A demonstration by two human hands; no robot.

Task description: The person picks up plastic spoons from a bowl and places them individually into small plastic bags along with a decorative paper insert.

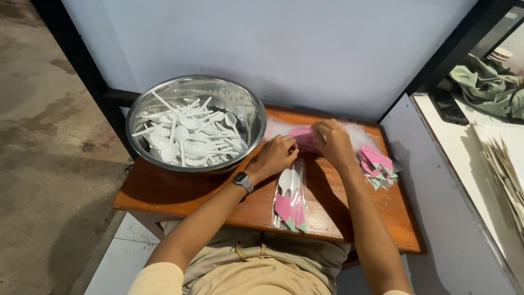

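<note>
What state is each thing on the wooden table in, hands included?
Metal bowl: upright, heaped with loose white plastic spoons.
Packed bag: lying flat, holding white spoons and a pink napkin.
Pile of bags: lying at the table's right end, pink napkins inside.
Left hand: fingers curled on a clear bag with a pink napkin.
Right hand: gripping the same bag.

Both bare forearms reach forward from the bottom of the frame and angle in toward each other. The left hand (277, 154), with a metal-band wristwatch (243, 181) on its wrist, is knuckles up with fingers curled in a loose pinch. The right hand (332, 140) sits just beside it, fingers bent down, fingertips nearly meeting the left's.
</note>
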